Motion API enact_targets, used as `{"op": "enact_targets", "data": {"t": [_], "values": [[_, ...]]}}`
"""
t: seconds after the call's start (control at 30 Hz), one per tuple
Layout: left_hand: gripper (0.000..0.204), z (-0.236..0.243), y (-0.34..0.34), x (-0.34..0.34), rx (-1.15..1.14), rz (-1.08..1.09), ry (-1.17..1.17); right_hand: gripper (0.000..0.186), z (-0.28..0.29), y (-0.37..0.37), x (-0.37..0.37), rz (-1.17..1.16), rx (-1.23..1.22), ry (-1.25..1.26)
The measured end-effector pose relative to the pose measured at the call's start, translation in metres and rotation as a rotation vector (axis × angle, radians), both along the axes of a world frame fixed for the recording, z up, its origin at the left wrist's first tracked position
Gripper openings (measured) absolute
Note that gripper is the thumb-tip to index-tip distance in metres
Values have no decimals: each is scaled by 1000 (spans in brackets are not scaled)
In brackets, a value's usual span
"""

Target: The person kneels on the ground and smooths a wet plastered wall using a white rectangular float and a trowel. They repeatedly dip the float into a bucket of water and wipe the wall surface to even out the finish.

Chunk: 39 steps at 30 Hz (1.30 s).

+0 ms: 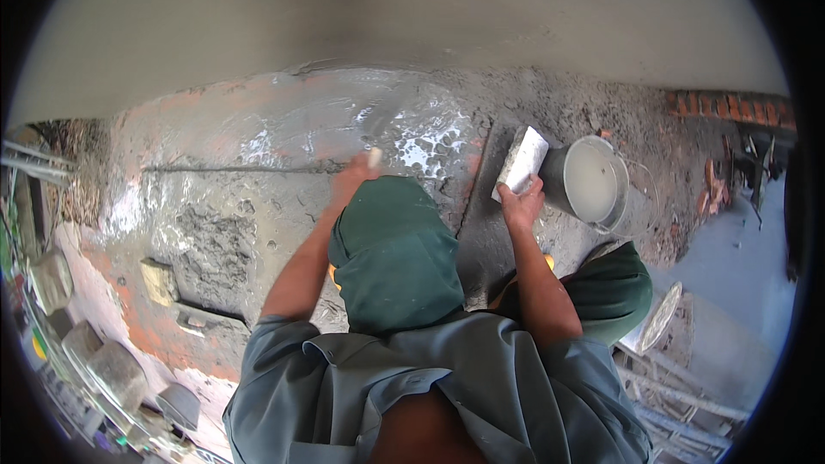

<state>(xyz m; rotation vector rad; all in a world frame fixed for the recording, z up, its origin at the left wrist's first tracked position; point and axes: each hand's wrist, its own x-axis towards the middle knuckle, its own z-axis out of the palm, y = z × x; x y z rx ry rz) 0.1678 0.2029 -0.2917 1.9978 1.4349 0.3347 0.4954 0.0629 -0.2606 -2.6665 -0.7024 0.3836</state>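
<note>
Now the right hand (521,204) grips a white block (522,161) beside the bucket (595,180); the left hand (355,176) holds a small pale handle (375,157) over wet cement (284,146), the knee (391,249) partly hiding it.

hands: 2 — left hand (354,179), right hand (522,204)
white block: 1 (522,161), in right hand
small pale item in left hand: 1 (375,157), can't tell what kind
bucket: 1 (595,180), grey liquid inside, just beside the block
wet mortar patch: 1 (344,120), on the ground by the wall
trowel/float on ground: approx 2 (160,281), (199,319), caked w/ mortar
stone/concrete chunks at left edge: approx 4 (113,372)
brick row: 1 (730,108), top right, bricks too small to count
</note>
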Motion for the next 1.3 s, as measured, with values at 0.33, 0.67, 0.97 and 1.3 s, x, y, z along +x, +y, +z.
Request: {"op": "enact_targets", "data": {"t": [0.33, 0.67, 0.97, 1.3], "values": [[35, 65, 62, -125, 38, -515, 442, 84, 2, -17, -7, 18, 41, 11], [31, -6, 173, -39, 5, -682, 411, 84, 3, -42, -24, 30, -51, 10], [29, -12, 191, 89, 164, -622, 446, 85, 3, -56, -29, -13, -87, 41], [31, 33, 163, 183, -38, -434, 391, 85, -1, -58, -28, -14, -102, 87]]}}
